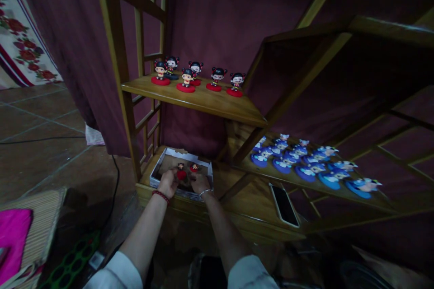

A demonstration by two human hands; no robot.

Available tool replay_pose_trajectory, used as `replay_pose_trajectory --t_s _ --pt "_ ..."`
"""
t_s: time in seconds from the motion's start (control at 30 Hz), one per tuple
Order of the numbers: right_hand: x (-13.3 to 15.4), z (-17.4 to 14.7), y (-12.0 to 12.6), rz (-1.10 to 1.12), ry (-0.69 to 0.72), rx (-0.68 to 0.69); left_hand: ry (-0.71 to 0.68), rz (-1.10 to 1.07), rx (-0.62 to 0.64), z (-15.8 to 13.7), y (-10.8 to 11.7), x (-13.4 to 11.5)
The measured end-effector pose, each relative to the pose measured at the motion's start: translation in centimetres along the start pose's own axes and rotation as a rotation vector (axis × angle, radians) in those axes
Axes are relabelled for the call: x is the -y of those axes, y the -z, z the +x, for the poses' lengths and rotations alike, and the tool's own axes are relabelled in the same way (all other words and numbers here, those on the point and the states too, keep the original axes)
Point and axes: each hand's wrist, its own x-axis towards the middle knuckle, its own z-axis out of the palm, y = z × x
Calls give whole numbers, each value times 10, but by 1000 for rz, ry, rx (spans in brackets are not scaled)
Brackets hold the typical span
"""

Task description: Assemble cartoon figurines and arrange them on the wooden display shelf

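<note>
A shallow white cardboard box (209, 172) stands on the bottom shelf, with both of my hands inside it. My left hand (168, 182), a red beaded bracelet at its wrist, closes its fingers at the edge of a small black-haired doll figurine (181, 174) with a red base. Over on the other side, my right hand (200, 184) has its fingertips closed against a second red figurine (194, 168); a silver bracelet circles that wrist. Dim light and the fingers hide part of both grips and the box's floor.
Several similar figurines on red bases (217, 79) stand on the wooden shelf (190, 98) above. Blue-and-white figurines (310, 169) crowd a shelf at the right. Below them lies a phone (285, 205). A wooden post (117, 67) rises left of the box; a dark cable (117, 180) crosses the floor.
</note>
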Motion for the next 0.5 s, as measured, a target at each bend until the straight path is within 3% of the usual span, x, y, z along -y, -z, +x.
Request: replay_pose_trajectory --t_s 0.3,0.5 --pt "4 21 -12 -88 -16 34 196 -107 26 18 -3 -2" --pt "6 36 -22 -104 -25 27 214 -182 40 31 2 3"
